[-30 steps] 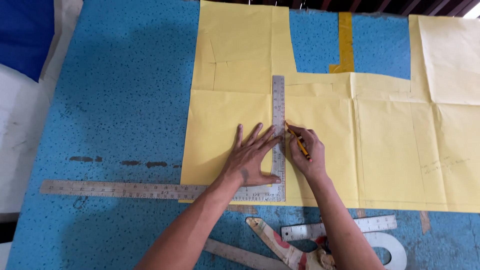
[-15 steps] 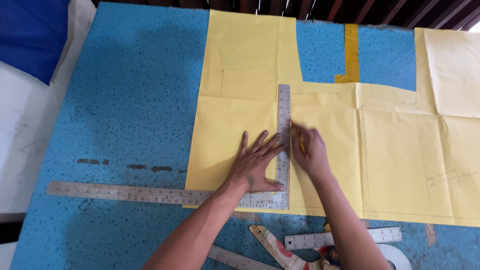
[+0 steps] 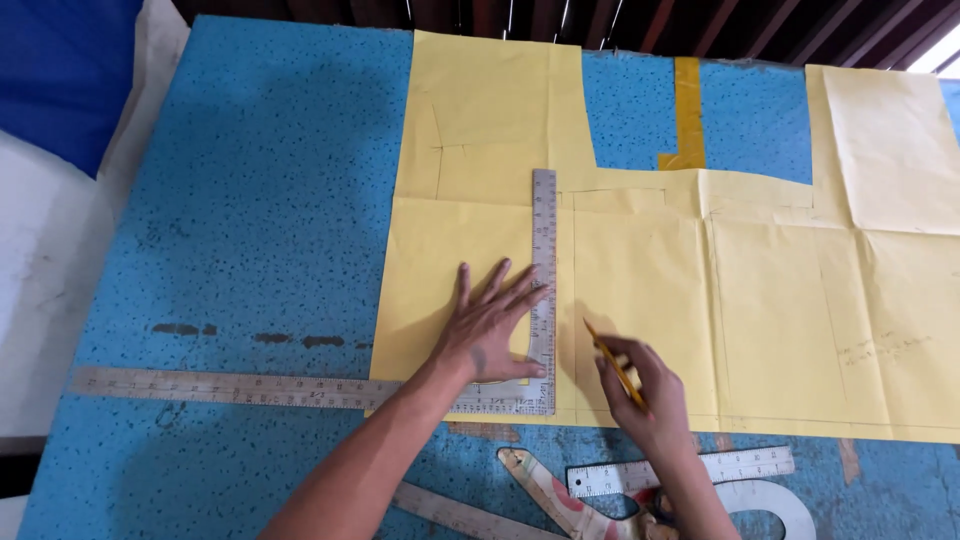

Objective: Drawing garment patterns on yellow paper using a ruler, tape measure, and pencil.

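On blue table (image 3: 230, 200), head view: I see left hand (image 3: 492, 335) flat, fingers spread, pressing metal square (image 3: 543, 290) onto yellow paper (image 3: 640, 290). Right hand (image 3: 640, 385) just right of square, fingers pinching pencil (image 3: 612, 362), tip near paper.

A bright blue table cover (image 3: 250, 250) speckled with small dark flecks lies under pale yellow pattern paper (image 3: 640, 290) marked with faint pencil lines. A silver-grey metal square ruler (image 3: 543, 290) carries fine black gradations. The pencil (image 3: 615, 365) is yellow. A darker mustard-yellow strip (image 3: 686, 105) crosses the blue.
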